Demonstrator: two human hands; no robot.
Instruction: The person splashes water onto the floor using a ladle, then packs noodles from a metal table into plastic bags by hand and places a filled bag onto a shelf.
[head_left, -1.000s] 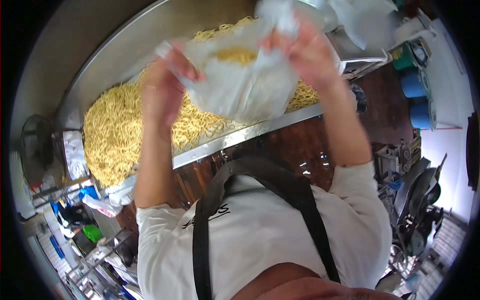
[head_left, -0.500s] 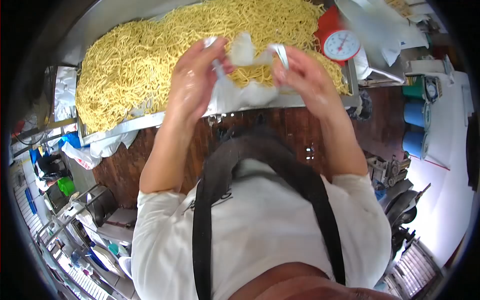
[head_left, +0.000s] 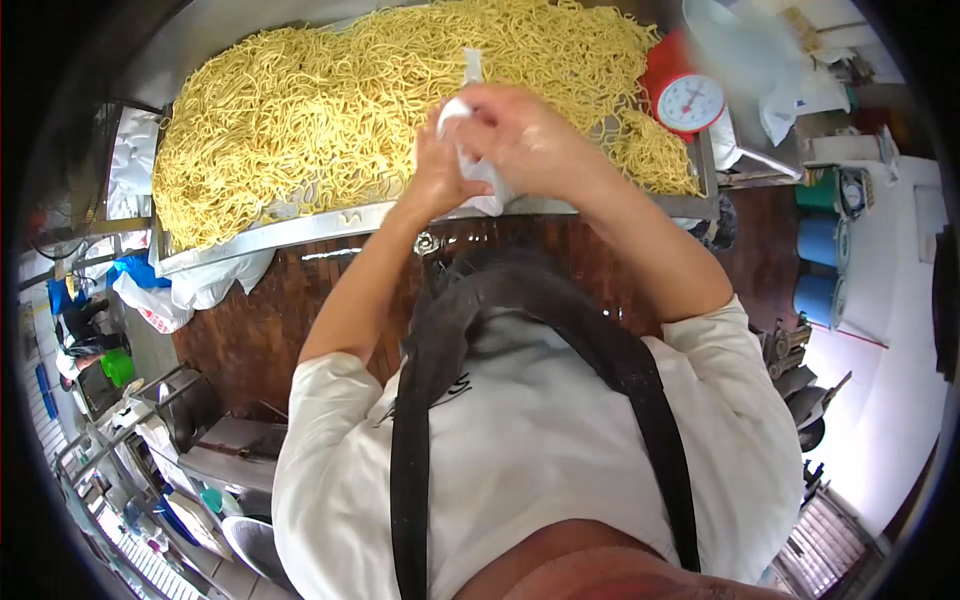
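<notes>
Both hands meet near the tray's front edge, working on one white bag [head_left: 487, 192]. Right hand [head_left: 525, 140] is curled narrow, fingers pinching the bag's upper part. Left hand [head_left: 437, 168] sits against the bag's left side, fingers up, thumb spread away; can't tell if its fingers grip the plastic. Bag is bunched between the hands, one end poking up past the right fingers, the rest hanging below the palms; contents hidden.

Behind and around: yellow noodles [head_left: 320, 130], loose, heaped across a metal tray [head_left: 285, 233], thinner toward the front, some bare metal showing. Red scale [head_left: 690, 103] with a white dial stands at the tray's right end, its pan blurry. Blue tubs [head_left: 819, 270] and a green bin [head_left: 817, 196] farther right. White sacks [head_left: 225, 285] just below the tray's left corner. Brown floor [head_left: 245, 345] below. Person has a white shirt [head_left: 535, 440] and dark apron straps [head_left: 409, 490].
</notes>
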